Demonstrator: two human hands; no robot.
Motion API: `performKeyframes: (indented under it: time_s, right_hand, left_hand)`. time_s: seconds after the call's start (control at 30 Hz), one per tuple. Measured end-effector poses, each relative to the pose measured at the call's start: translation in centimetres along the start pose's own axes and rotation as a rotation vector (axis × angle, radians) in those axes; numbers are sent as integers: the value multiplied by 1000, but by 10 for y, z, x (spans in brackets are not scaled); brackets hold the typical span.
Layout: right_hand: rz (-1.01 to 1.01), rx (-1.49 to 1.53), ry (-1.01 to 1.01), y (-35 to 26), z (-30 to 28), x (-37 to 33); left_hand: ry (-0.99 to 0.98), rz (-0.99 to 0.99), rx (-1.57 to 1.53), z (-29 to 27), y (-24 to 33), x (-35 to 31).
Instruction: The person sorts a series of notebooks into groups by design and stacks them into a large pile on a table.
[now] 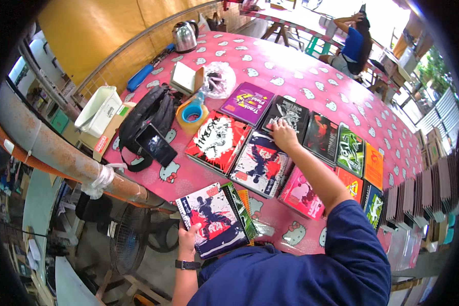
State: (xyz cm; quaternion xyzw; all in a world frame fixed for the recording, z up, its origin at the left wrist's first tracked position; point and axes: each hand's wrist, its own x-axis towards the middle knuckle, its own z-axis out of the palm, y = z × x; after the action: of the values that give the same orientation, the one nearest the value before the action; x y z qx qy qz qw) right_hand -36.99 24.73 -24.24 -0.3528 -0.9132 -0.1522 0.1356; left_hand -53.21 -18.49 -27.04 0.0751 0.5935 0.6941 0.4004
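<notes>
The left hand (187,235) grips a small stack of notebooks (215,219) at its near edge, fingers curled under and thumb on the top cover, holding the stack just past the near rim of the bench (311,66). The right hand (283,135) reaches out across the bench with fingers spread and flat, resting where a black notebook (286,115) meets a red-and-white one (261,162); it clamps nothing.

More notebooks lie in overlapping rows: a red one (217,140) to the left, a purple one (246,103) beyond it, a pink one (301,193) under the forearm, and green (350,149) and orange (373,164) ones to the right. A tape roll (193,113), a black bag (147,118) and a phone (156,145) sit at the left, close to the red one.

To handle this well, I judge the right hand should press with flat fingertips and slide one cover at a time, since the glossy covers overlap and a drag on one would shift its neighbours. The left hand should keep the stack level, as the spiral-bound books could fan out and slip.
</notes>
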Motion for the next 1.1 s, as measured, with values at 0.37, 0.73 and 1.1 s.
performKeyframes:
  time_s: [0.37,0.73,1.1]
  right_hand:
    - [-328,638,-367,-140,-133,3]
    - [-720,998,-626,-169,-178,23]
    - [-145,-21,8,-94,4,96]
  left_hand:
    - [-62,-202,-386,4,22,15]
    - [2,-117,-430,-32,7,33]
    - [23,-232,-45,-25,30,28]
